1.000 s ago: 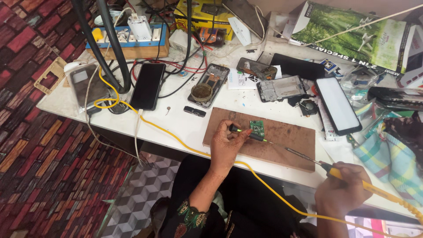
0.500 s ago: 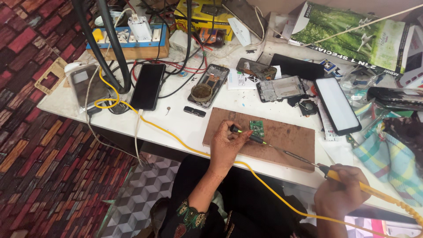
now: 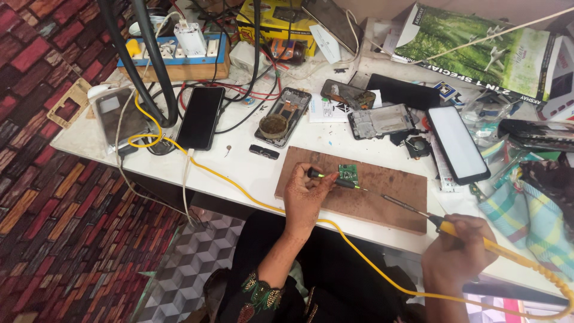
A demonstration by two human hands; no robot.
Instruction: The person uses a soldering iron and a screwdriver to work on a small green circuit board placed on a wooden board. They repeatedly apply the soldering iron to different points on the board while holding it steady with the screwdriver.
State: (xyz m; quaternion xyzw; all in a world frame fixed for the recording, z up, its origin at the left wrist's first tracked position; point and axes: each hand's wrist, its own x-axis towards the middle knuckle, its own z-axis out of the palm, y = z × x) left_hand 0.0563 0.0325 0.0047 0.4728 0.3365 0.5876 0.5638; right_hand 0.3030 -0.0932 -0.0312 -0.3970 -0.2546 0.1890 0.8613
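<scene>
A small green circuit board point(image 3: 348, 174) lies on a brown wooden board point(image 3: 371, 192) at the table's near edge. My left hand point(image 3: 306, 196) is closed on dark tweezers point(image 3: 332, 179) whose tip rests at the circuit board. My right hand point(image 3: 457, 252) grips a yellow-handled soldering iron point(image 3: 478, 238); its metal tip point(image 3: 402, 204) points left over the wooden board, short of the circuit board. A yellow cord point(image 3: 353, 245) runs from the iron under my arms.
A black phone point(image 3: 200, 117) lies left of centre. Opened phone frames point(image 3: 283, 115) point(image 3: 380, 121), a white-screened phone point(image 3: 457, 143), a power strip point(image 3: 173, 51), tangled cables, a checked cloth point(image 3: 526, 215) and boxes at the back crowd the white table point(image 3: 239, 161).
The view has shifted slightly. My right hand with the soldering iron has drifted a little. My left hand stays at the circuit board with the tweezers.
</scene>
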